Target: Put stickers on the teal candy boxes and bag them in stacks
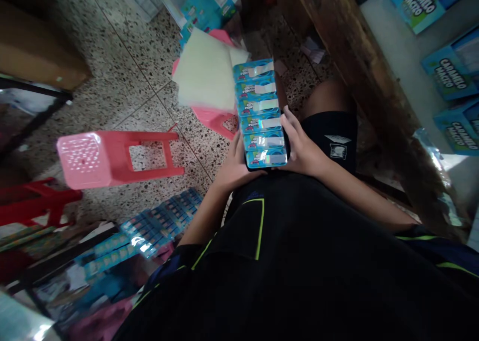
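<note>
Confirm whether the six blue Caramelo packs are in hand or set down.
In hand: the left hand and right hand grip the Caramelo packs from opposite sides. Any support underneath: cannot tell.

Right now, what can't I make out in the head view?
In the head view:
Blue pack: underside, facing away.
Left hand: some fingertips, behind the pack.
Pink stool: most of the seat, covered by pale sheets.
Blue boxes at right: some ends, cut off by the edge.

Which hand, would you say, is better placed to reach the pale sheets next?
Probably the left hand: it holds the blue packs from the side nearer the pale sheets; the right hand is farther.
</note>
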`<state>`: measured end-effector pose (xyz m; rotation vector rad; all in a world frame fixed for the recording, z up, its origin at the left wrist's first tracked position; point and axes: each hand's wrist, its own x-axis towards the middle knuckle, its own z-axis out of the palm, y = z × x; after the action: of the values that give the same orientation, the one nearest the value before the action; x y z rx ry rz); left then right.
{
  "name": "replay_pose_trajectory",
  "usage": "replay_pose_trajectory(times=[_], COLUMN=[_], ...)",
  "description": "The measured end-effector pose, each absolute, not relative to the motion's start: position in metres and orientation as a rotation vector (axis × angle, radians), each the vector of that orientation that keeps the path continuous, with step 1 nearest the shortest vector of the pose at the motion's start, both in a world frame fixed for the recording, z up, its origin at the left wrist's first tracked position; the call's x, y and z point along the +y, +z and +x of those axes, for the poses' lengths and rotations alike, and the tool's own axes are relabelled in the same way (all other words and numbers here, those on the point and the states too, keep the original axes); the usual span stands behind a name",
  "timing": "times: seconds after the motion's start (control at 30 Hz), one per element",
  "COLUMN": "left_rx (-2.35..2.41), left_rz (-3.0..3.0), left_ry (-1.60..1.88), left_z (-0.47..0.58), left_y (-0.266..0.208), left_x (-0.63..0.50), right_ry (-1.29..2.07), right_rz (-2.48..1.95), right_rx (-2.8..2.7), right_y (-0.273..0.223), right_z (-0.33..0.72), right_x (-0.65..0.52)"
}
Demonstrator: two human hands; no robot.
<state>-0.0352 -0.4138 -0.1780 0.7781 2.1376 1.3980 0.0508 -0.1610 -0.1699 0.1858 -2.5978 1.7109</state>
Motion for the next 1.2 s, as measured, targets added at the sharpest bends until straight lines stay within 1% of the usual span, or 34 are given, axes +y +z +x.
replay_pose_trajectory(times=[0.13,0.2,0.3,0.4,0.57,0.67,0.8,0.9,0.97,1.07,1.1,1.2], left_rx=[2.186,2.232,2.330,2.439,2.531,2.533,2.501,2.302,2.073,1.892,1.897,1.895], left_rz=[0.785,0.765,0.707,0.655,0.541,0.471,0.443,0.631,0.641,0.409,0.345,0.300], left_ry=[1.310,1.268,1.186,1.164,1.070,1.090,1.220,1.343,1.576,1.940,1.982,1.913], left_z=[-0.036,-0.033,-0.026,-0.019,-0.016,-0.018,-0.024,-0.034,-0.042,-0.053,-0.056,-0.064], left_y=[-0.166,-0.157,-0.150,-0.154,-0.168,-0.169,-0.162,-0.159,-0.159,-0.160,-0.158,-0.150], left_x=[-0.409,-0.407,-0.409,-0.415,-0.425,-0.423,-0.421,-0.429,-0.433,-0.428,-0.421,-0.397], right_ry=[1.836,1.827,1.747,1.647,1.472,1.449,1.483,1.582,1.711,1.920,1.998,2.254], right_rz=[0.220,0.226,0.173,0.100,0.133,0.142,0.085,0.018,-0.002,0.019,0.049,0.252], right_rx=[-2.560,-2.535,-2.532,-2.536,-2.554,-2.592,-2.615,-2.585,-2.504,-2.360,-2.338,-2.301], right_y=[-0.170,-0.163,-0.149,-0.138,-0.143,-0.150,-0.152,-0.152,-0.152,-0.154,-0.155,-0.155], right_z=[0.050,0.051,0.056,0.061,0.062,0.061,0.060,0.061,0.061,0.055,0.052,0.040], right_x=[-0.168,-0.171,-0.177,-0.181,-0.183,-0.183,-0.182,-0.179,-0.175,-0.169,-0.168,-0.167])
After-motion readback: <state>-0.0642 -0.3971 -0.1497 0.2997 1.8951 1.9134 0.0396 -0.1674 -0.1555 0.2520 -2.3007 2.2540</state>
